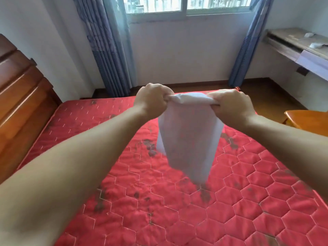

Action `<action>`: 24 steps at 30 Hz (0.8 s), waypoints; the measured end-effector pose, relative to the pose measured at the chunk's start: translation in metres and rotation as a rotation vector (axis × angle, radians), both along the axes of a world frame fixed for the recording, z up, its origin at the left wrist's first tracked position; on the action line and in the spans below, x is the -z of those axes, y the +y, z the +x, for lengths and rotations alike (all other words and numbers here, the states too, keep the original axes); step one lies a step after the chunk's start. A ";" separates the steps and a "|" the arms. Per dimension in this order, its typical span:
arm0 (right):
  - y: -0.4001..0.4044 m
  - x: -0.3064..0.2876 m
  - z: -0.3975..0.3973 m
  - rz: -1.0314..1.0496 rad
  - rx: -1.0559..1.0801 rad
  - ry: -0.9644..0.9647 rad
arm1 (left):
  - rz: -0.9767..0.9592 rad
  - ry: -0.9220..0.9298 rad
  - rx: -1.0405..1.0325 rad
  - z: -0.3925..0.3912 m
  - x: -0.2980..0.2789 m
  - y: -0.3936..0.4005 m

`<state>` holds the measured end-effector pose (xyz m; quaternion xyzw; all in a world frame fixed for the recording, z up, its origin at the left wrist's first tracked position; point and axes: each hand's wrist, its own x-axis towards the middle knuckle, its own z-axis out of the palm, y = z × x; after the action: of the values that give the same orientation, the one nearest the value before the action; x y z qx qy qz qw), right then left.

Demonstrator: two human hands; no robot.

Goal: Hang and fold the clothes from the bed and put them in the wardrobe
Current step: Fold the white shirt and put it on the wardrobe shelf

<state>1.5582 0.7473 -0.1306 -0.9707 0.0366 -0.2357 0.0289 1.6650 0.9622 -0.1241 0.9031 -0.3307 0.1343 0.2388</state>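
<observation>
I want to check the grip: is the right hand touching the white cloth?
Touching. The head view shows the right hand gripping the top edge of the white cloth, its fingers curled around the bunched fabric.

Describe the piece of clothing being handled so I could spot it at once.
Look above the red quilted mattress that fills the lower room, below the window. Two hands, the left hand and the right hand, hold up a white cloth by its top edge. It is the only pale, hanging thing over the red bed.
</observation>
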 end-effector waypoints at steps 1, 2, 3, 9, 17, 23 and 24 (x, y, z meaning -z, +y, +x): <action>0.000 0.004 -0.002 -0.023 -0.063 -0.061 | -0.003 -0.028 0.020 -0.001 0.000 0.005; 0.000 0.010 -0.005 -0.049 -0.136 -0.099 | 0.002 -0.051 0.033 -0.004 0.006 0.010; 0.001 0.020 -0.009 -0.080 -0.213 -0.116 | 0.018 -0.071 0.044 -0.007 0.017 0.015; 0.017 0.156 -0.051 -0.195 -0.411 0.097 | 0.136 -0.008 0.283 -0.053 0.181 0.047; 0.072 0.477 -0.176 -0.126 -0.404 0.802 | 0.594 0.389 0.510 -0.197 0.505 0.076; 0.093 0.567 -0.256 -0.037 -0.352 0.928 | 0.511 0.567 0.431 -0.262 0.579 0.096; 0.090 0.565 -0.258 -0.004 -0.367 0.865 | 0.473 0.609 0.413 -0.260 0.578 0.096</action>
<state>1.3002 0.8374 -0.6956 -0.9703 -0.1276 0.1994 0.0502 1.4045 1.0583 -0.7019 0.8463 -0.4404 -0.2683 0.1339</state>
